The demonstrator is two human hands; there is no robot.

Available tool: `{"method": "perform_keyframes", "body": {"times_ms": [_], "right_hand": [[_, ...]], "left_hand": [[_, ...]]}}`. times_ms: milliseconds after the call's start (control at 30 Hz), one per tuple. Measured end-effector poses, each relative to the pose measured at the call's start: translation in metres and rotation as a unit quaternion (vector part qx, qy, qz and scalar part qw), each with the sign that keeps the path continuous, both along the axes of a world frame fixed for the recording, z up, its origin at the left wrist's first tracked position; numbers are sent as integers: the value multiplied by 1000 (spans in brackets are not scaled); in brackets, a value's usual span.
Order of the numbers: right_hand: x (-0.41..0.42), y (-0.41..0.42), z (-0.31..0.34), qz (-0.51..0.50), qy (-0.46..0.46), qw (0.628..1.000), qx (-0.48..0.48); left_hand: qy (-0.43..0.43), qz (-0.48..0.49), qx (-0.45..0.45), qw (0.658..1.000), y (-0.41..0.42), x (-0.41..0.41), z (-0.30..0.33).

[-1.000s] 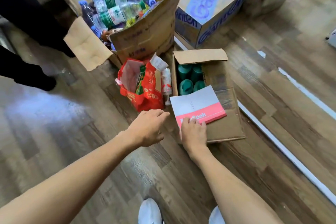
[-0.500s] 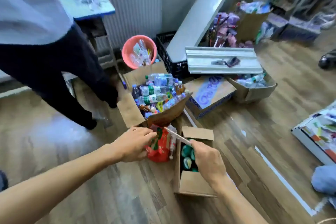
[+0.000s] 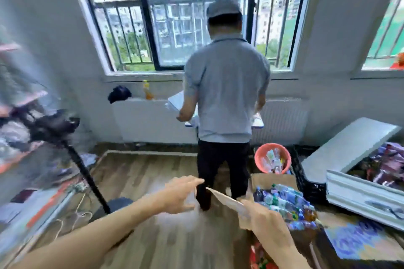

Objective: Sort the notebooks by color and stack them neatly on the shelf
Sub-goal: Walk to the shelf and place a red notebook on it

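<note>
The right hand (image 3: 267,220) gripped one end of a notebook (image 3: 225,199), held nearly edge-on and tilted, its far corner reaching up toward the left hand. The left hand (image 3: 178,192) hung open just left of that corner, fingers spread and straight, touching nothing that could be made out; blur hid whether a fingertip met the cover. No shelf showed anywhere, so the notebook was in the air, not placed.

The grip looked to be on one end only, so a fast swing could have let the book slip or flap open. Just right of the right hand sat a box of bottles (image 3: 284,201), and beyond it a pink bucket (image 3: 272,157); a dropped book could have landed among them.

Straight ahead of both hands, another person (image 3: 226,94) stood with their back turned, facing the window (image 3: 175,17). Carrying the book forward could have clipped their legs. Far left of the left hand stood a tripod (image 3: 87,172), a likely trip hazard.
</note>
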State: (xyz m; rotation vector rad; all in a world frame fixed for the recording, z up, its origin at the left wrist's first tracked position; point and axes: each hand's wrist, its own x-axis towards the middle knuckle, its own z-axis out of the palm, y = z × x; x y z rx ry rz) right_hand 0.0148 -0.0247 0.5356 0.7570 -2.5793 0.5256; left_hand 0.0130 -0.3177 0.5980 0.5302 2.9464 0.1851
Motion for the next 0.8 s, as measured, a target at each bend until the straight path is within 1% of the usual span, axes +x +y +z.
{"method": "perform_keyframes", "body": {"times_ms": [100,200,267,333,400,500,600,700,733,800], "right_hand": [[11,-22,10,79,40,996,-15],[21,-51,5,168,29,985,-13],[28,-70,-10,213,15,977,17],[40,-91,-24,266,-10,962,65],[56,-112,-36,309,-15,945,110],[88,-154,-56,362,-54,917,155],[117,-198,-79,406,-82,896,162],[154,-247,-88,480,-99,855,172],[165,-261,-87,493,-114,843,181],[189,-297,-86,517,-115,824,202]], "left_hand": [[12,78,25,997,-22,48,-5],[15,156,43,987,-37,104,-23],[11,185,28,982,-44,145,-39],[-9,211,14,977,-52,190,-55],[-28,244,10,969,-60,234,-70],[-67,323,41,943,-75,305,-96],[-80,395,74,912,-84,362,-117],[-94,462,101,876,-94,414,-132],[-98,479,108,866,-98,427,-136],[-95,513,122,845,-112,456,-146]]}}
